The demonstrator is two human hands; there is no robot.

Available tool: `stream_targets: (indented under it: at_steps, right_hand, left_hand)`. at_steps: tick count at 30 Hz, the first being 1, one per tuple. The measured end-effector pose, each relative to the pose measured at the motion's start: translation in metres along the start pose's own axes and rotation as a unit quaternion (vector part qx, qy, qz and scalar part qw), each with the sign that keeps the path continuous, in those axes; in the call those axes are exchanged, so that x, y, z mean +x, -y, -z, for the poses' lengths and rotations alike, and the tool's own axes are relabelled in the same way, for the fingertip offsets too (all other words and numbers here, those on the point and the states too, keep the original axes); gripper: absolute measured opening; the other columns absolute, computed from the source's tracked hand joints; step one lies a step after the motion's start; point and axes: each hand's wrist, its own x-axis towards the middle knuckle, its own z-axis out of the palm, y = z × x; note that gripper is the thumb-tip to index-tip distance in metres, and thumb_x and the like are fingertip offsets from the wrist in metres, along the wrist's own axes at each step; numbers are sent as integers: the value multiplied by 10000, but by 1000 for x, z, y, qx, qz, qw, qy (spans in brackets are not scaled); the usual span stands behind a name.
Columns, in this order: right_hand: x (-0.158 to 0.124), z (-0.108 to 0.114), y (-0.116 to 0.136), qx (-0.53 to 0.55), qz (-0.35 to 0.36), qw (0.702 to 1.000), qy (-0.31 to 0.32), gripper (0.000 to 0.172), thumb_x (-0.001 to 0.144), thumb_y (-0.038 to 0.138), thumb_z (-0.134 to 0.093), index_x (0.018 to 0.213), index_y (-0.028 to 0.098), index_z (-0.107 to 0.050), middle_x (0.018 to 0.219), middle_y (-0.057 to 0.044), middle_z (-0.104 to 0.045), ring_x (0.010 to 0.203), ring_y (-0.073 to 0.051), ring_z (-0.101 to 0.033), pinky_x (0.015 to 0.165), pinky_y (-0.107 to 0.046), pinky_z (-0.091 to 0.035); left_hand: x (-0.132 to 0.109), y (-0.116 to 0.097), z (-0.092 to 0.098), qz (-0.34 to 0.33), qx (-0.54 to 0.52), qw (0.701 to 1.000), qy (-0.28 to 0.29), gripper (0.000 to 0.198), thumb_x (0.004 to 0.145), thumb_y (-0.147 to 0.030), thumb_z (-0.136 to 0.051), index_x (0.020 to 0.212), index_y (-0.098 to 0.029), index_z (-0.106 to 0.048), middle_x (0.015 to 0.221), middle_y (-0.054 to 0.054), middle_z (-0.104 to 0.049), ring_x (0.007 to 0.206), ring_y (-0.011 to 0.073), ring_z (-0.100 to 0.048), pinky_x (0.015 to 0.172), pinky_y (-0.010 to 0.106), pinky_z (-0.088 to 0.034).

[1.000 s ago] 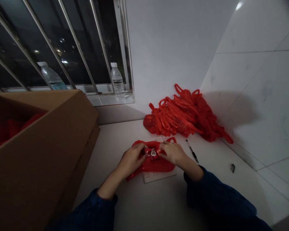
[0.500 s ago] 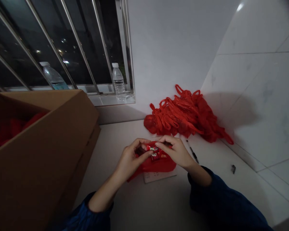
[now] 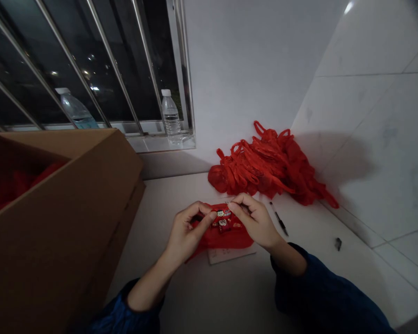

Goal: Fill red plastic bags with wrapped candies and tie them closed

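Observation:
My left hand (image 3: pixel 188 229) is closed in a pinch, thumb and forefinger at the left end of a small red packet (image 3: pixel 224 213) with white cartoon print. My right hand (image 3: pixel 254 218) pinches at the packet's upper right end; its fingertips partly cover that spot. Just below lies a second small printed packet (image 3: pixel 224 224). Both packets are over a red plastic bag (image 3: pixel 226 240), spread flat with gold lettering on it. Under the bag, a pale printed booklet or sheet (image 3: pixel 231 256) shows its lower edge.
Behind my hands, a heap of red plastic bags (image 3: pixel 264 162) leans against the wall. A black pen (image 3: pixel 279 219) and a small black object (image 3: pixel 338 243) lie to the right. A large cardboard box (image 3: pixel 73 204) with red contents stands at left. Two bottles (image 3: pixel 171 116) are by the barred window.
My fingers have drawn slightly apart, the left one shifting left and the right one a little right. More of the small packet's print shows between them.

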Motion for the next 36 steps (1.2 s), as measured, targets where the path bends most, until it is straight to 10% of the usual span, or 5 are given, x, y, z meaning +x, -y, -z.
stream_targets:
  at_steps: [36]
  right_hand:
    - [3,-5,-12,104,-106,986,75,437,979,536,-391,884,186,-634,728,-5,-606,638,-135,-598,665,-285,-497]
  left_hand:
    - [3,6,3,47,11,997,67,248,911,-354,-579,768,-151,-584,716,-2,-589,677,113,-517,662,229,-417]
